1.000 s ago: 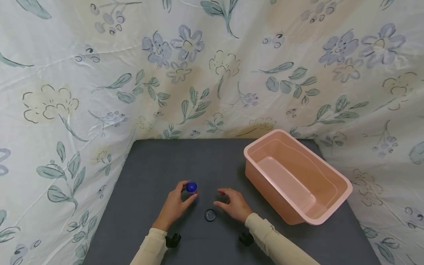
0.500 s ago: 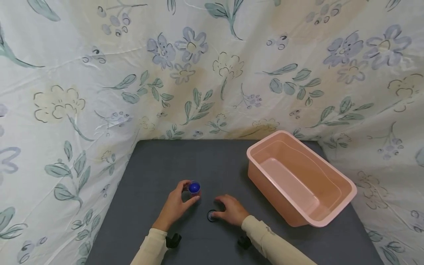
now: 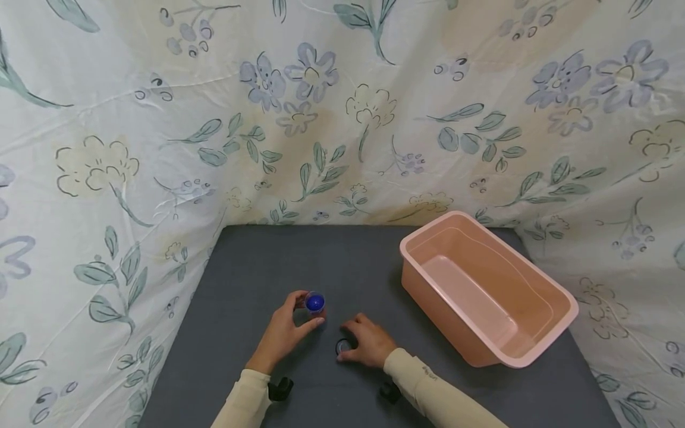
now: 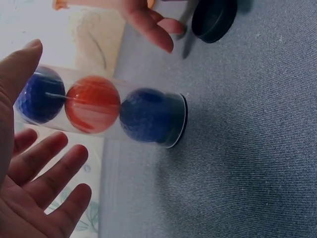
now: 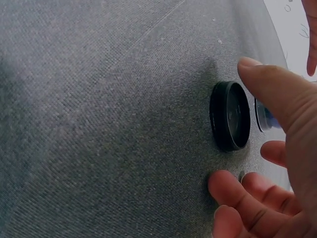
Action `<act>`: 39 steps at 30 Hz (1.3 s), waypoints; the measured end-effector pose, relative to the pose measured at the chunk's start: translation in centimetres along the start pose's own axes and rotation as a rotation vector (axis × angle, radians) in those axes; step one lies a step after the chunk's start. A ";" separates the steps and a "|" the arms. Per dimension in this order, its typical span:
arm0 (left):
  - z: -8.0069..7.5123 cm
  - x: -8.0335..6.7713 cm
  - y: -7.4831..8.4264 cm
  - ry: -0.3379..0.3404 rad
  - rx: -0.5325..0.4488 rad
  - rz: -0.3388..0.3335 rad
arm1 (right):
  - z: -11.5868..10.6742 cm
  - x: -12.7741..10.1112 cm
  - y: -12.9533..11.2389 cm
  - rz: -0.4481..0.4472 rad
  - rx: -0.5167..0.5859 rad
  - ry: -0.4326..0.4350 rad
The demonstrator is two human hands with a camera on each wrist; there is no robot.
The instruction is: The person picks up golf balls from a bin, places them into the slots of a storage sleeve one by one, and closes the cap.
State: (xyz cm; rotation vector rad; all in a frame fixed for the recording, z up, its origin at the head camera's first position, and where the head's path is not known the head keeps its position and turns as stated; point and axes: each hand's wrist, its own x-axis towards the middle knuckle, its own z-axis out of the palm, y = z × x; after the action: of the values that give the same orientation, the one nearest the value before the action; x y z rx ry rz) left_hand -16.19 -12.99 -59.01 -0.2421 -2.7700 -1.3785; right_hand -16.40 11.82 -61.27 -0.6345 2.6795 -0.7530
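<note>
A clear tube (image 4: 173, 118) stands upright on the dark table. Inside are two blue golf balls (image 4: 143, 114) with an orange-red one (image 4: 92, 104) between them. My left hand (image 3: 283, 330) holds the tube near its upper end between thumb and index finger, the other fingers standing off it. To the right on the tabletop lies a round black lid (image 5: 223, 119), hollow side up. My right hand (image 3: 371, 345) is spread around this lid, the thumb on one side and the curved fingers on the other. In the right wrist view, gaps show between the lid and the fingertips.
A deep pink plastic bin (image 3: 428, 291) sits at the table's right side, beyond the right hand. Floral cloth (image 3: 321, 119) hangs behind the dark tabletop (image 3: 267, 261) and along both sides. A black wrist camera (image 3: 280, 389) projects from the left wrist.
My right hand has moved left and down to the lid, its thumb and fingers now around it. The left hand keeps its place at the tube. The head view has shifted slightly.
</note>
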 end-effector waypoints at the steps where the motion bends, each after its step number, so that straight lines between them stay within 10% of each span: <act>1: 0.0 0.0 -0.1 0.001 0.001 0.000 | 0.1 0.0 0.0 -0.004 -0.009 0.001; 21: 0.7 -0.5 -2.2 -0.117 0.056 -0.180 | 0.5 0.0 0.1 -0.073 -0.099 0.012; 39: 0.3 -0.5 -1.7 -0.106 0.037 -0.189 | 0.2 -0.4 0.1 -0.095 -0.079 0.054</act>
State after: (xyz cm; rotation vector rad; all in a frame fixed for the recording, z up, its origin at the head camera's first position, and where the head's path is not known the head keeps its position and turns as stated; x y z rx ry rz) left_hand -15.92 -13.84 -60.53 -0.0538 -2.9703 -1.3886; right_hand -16.05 11.99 -61.47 -0.7767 2.7566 -0.7005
